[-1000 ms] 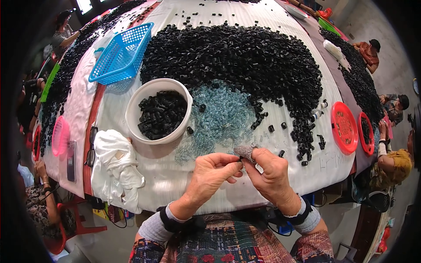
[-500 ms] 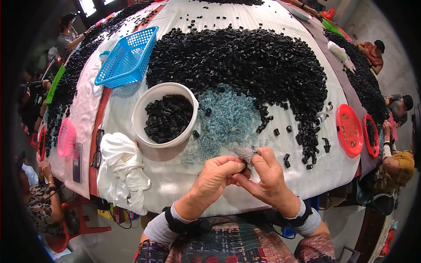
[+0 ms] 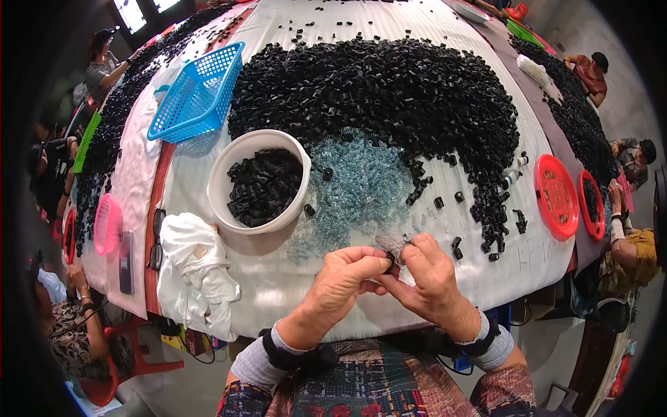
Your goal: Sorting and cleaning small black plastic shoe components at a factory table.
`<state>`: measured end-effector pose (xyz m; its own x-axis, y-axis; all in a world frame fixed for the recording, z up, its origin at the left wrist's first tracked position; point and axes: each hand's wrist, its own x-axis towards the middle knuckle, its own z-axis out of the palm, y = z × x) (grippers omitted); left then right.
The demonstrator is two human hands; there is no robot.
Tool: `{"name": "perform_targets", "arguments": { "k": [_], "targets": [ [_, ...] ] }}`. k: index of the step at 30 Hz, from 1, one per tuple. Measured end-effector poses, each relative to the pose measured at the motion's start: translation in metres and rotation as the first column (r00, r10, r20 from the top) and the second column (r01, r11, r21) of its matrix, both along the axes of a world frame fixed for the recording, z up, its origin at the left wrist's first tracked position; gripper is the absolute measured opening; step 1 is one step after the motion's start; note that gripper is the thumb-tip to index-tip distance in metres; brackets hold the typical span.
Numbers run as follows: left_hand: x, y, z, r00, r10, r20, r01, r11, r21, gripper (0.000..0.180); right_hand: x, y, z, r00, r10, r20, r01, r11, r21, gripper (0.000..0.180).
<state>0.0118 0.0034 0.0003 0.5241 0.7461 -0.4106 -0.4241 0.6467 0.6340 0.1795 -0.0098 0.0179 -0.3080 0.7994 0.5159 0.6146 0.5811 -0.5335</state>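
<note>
Countless black parts heap across the white table, beside a clear-bead patch and white bowl. Left hand and right hand meet, fingertips pinching one small black part over the table's near edge.

A long table under white cloth fills the view, curving away toward the far end. A second table runs parallel at right, with a grey floor beyond it. Bright windows show at top left. A red stool stands at lower left. Other seated people line both sides. Lighting is even.
</note>
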Motion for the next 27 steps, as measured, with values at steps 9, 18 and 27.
{"name": "perform_targets", "arguments": {
  "k": [9,18,27],
  "targets": [
    [0.002,0.000,0.001,0.998,-0.042,-0.049,0.043,0.999,0.010,0.018,0.008,0.000,-0.005,1.000,0.019,-0.015,-0.018,0.999,0.048,0.029],
    [-0.004,0.003,0.001,0.995,-0.028,0.097,0.037,0.995,-0.095,0.024,0.014,0.005,0.000,1.000,0.008,-0.028,-0.005,0.996,0.089,0.029],
    [-0.004,0.000,0.008,0.992,-0.089,-0.089,0.096,0.993,0.075,0.021,0.005,0.003,0.003,0.998,-0.003,-0.070,0.014,0.988,0.155,0.027]
  ]
}}
